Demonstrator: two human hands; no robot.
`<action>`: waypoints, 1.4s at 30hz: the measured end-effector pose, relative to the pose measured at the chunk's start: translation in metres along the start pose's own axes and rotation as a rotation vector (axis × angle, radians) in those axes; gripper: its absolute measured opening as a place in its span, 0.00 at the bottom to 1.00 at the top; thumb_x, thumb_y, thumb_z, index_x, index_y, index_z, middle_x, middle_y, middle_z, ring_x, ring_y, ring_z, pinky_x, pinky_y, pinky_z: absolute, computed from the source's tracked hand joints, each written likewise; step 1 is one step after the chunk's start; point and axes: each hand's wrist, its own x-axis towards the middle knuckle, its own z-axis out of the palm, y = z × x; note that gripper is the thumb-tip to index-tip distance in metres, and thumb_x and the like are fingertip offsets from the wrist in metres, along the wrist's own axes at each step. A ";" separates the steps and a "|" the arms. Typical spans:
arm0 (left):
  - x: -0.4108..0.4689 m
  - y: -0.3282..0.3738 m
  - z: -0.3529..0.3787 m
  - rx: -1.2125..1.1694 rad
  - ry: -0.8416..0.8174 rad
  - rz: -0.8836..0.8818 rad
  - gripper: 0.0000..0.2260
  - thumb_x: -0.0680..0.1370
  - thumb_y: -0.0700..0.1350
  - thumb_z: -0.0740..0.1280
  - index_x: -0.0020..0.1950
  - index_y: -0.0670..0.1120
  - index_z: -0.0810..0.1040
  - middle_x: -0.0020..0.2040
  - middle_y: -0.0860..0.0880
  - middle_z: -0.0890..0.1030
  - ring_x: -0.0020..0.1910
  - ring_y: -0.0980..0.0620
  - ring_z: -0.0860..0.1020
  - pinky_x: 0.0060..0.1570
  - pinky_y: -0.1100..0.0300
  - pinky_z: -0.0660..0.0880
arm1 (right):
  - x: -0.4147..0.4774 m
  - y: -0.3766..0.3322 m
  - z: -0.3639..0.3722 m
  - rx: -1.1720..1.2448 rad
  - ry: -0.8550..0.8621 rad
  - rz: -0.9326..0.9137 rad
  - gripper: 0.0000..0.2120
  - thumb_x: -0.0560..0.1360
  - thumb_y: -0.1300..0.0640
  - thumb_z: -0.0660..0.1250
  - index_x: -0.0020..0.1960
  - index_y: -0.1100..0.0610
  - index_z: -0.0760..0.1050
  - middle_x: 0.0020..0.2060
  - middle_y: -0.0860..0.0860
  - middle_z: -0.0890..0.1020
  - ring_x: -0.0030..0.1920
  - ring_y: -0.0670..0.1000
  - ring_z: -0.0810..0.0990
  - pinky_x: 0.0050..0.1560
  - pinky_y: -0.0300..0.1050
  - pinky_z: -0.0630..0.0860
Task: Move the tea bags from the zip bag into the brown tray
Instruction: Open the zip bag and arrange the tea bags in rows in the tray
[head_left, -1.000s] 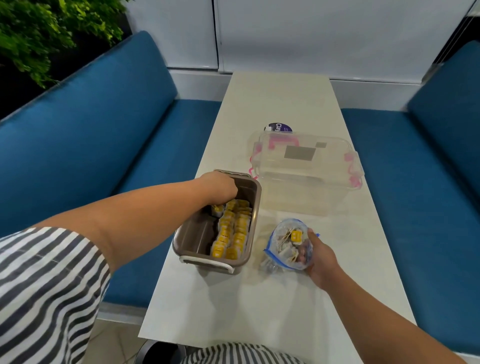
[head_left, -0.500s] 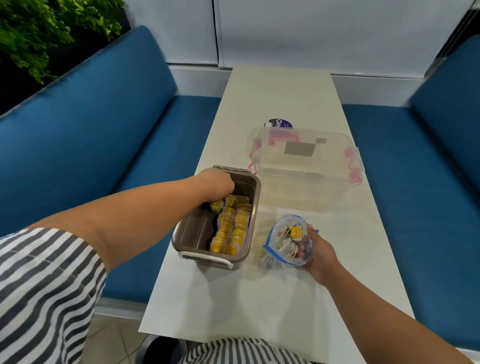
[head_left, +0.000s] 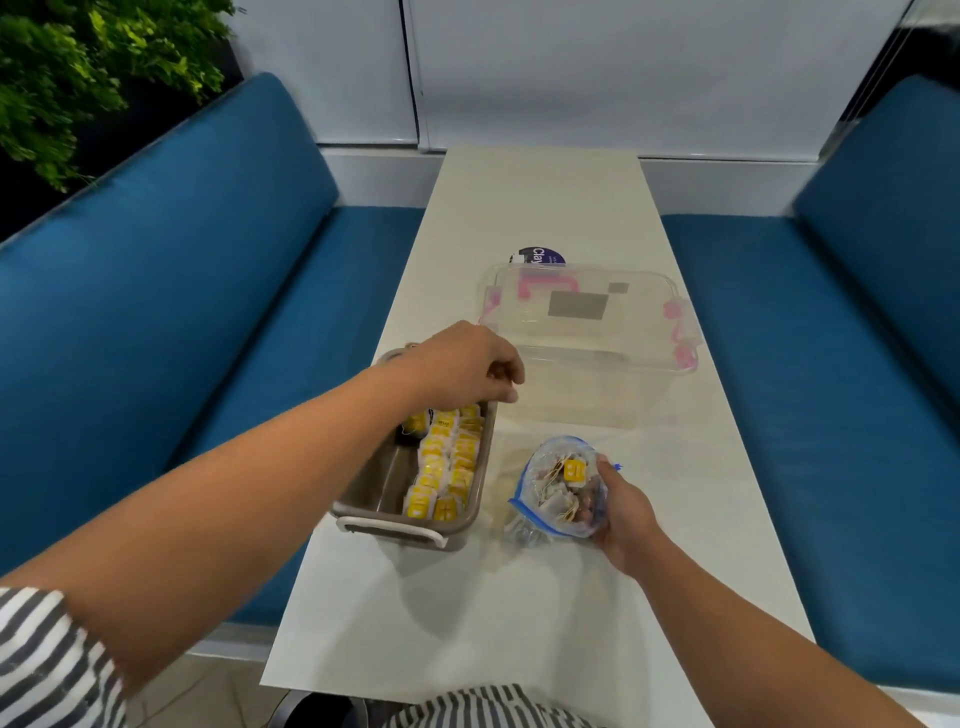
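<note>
The brown tray (head_left: 363, 506) sits at the left edge of the white table, with rows of yellow-tagged tea bags (head_left: 447, 467) along its right side. My left hand (head_left: 462, 366) hovers above the tray's far end, fingers curled loosely, nothing visible in it. To the tray's right, my right hand (head_left: 626, 512) grips the clear zip bag (head_left: 556, 488) with a blue seal; its mouth faces the tray. Inside the bag lie several tea bags with strings and one yellow tag.
A clear plastic box (head_left: 592, 338) with pink latches stands just beyond the tray and bag. A dark round label (head_left: 535, 255) lies behind it. Blue bench seats (head_left: 234, 291) flank the white table (head_left: 519, 613), and a green plant (head_left: 78, 67) is at the far left.
My left hand has lifted out of the tray's far end and shifted right, leaving a tea bag behind in the tray. My right hand keeps the zip bag in place.
</note>
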 end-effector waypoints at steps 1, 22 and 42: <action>-0.001 0.009 0.005 -0.042 -0.001 0.001 0.08 0.76 0.49 0.74 0.55 0.52 0.83 0.47 0.57 0.82 0.42 0.64 0.77 0.43 0.70 0.71 | 0.000 0.000 0.000 0.007 -0.001 0.005 0.24 0.83 0.40 0.61 0.63 0.58 0.82 0.56 0.58 0.87 0.58 0.62 0.85 0.61 0.63 0.80; 0.032 0.071 0.153 0.250 -0.103 -0.157 0.06 0.75 0.40 0.66 0.41 0.51 0.73 0.35 0.51 0.71 0.38 0.47 0.72 0.37 0.57 0.66 | -0.007 0.002 -0.006 0.021 -0.065 -0.064 0.23 0.86 0.45 0.58 0.60 0.62 0.83 0.55 0.61 0.87 0.57 0.60 0.86 0.65 0.59 0.78; 0.048 0.070 0.141 0.348 -0.362 -0.130 0.09 0.76 0.43 0.68 0.55 0.45 0.80 0.51 0.46 0.76 0.46 0.44 0.78 0.46 0.56 0.73 | -0.004 0.001 -0.006 -0.033 -0.013 -0.063 0.20 0.84 0.46 0.61 0.56 0.61 0.83 0.49 0.60 0.88 0.51 0.61 0.87 0.54 0.58 0.82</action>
